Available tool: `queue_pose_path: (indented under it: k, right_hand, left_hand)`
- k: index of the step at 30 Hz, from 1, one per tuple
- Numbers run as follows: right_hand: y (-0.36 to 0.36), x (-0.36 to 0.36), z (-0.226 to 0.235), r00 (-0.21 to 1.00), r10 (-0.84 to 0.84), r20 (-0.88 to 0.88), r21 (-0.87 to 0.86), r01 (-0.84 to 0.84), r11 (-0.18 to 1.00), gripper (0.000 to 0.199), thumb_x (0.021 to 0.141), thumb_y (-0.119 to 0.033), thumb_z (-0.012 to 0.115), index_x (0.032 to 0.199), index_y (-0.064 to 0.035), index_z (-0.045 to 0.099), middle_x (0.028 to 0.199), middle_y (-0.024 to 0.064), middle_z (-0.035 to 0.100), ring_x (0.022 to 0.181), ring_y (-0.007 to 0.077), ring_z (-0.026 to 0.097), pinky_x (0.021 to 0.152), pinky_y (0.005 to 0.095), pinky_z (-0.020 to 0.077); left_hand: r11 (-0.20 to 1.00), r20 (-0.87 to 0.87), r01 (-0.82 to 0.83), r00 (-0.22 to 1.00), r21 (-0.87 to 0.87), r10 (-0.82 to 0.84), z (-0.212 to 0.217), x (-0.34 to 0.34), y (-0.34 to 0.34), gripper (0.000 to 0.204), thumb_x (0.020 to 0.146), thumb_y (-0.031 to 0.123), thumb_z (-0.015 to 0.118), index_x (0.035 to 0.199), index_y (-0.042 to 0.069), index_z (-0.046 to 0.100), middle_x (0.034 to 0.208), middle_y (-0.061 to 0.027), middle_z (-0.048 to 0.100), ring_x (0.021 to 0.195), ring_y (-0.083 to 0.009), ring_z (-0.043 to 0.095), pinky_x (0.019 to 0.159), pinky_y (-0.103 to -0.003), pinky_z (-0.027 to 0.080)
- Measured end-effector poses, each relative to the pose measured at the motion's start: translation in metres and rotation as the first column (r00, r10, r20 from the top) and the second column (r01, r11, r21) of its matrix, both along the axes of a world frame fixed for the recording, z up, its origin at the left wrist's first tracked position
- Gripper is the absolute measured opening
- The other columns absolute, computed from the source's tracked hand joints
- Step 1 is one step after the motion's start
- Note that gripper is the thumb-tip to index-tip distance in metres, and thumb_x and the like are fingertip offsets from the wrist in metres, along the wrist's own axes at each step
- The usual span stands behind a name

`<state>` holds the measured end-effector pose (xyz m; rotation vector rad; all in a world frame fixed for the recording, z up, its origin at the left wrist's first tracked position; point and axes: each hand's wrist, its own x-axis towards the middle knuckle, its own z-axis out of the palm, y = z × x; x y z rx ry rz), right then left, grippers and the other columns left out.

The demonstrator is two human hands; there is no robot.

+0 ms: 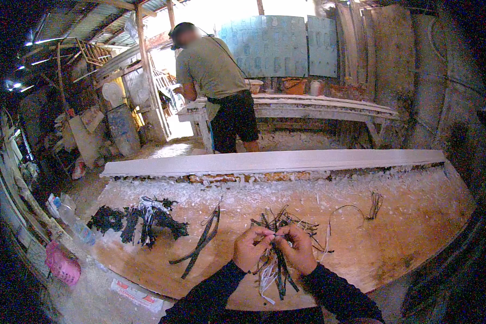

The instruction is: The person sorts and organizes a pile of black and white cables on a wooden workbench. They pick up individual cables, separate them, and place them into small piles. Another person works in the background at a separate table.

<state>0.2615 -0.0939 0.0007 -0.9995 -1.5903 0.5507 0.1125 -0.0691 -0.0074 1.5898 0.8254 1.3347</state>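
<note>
My left hand [251, 249] and my right hand [298, 249] meet over the near middle of a wooden board, fingertips pinched together. Between them is a bundle of thin black and pale strips [281, 272], whose ends hang down below my fingers. A loose tangle of similar strips [292, 217] spreads out just beyond my fingertips. What exactly is pinched at the middle is too small to tell. To the left of my hands lies a separate folded length of black strip [202, 240]. Further left is a heap of black strips [167, 222] with some white ones.
A thin wiry strand [373, 206] lies right on the board [394, 237]. White-coated planking [286, 162] borders its far edge. Plastic bottles [73, 216] and a pink container [63, 264] stand at left. Beyond, another person [216, 75] bends at a long bench [313, 109].
</note>
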Motion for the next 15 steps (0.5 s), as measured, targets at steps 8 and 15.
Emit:
queue_pose_path:
  k: [8, 15]
  right_hand:
    - [0.005, 0.005, -0.001, 0.805, 0.268, -0.529, -0.342, -0.491, 0.801, 0.009, 0.083, -0.012, 0.056, 0.090, -0.0073, 0.053, 0.088, -0.0005, 0.056, 0.080, 0.0089, 0.052, 0.072, 0.0230, 0.0434]
    - [0.003, 0.005, 0.007, 0.656, 0.239, -0.716, -0.355, -0.636, 0.685, 0.011, 0.081, -0.014, 0.060, 0.088, -0.0072, 0.054, 0.085, -0.0003, 0.057, 0.074, 0.0100, 0.054, 0.067, 0.0231, 0.0450]
  left_hand:
    - [0.982, 0.056, 0.156, 0.987, -0.104, -0.151, 0.006, -0.005, 0.005, 0.007, 0.081, 0.000, 0.054, 0.088, 0.001, 0.052, 0.089, -0.0060, 0.057, 0.079, -0.0127, 0.057, 0.061, -0.024, 0.053]
    - [0.965, -0.089, 0.015, 0.996, 0.262, 0.009, 0.001, 0.000, 0.014, 0.008, 0.080, -0.002, 0.052, 0.086, 0.003, 0.054, 0.087, -0.0038, 0.053, 0.078, -0.0117, 0.054, 0.059, -0.023, 0.051]
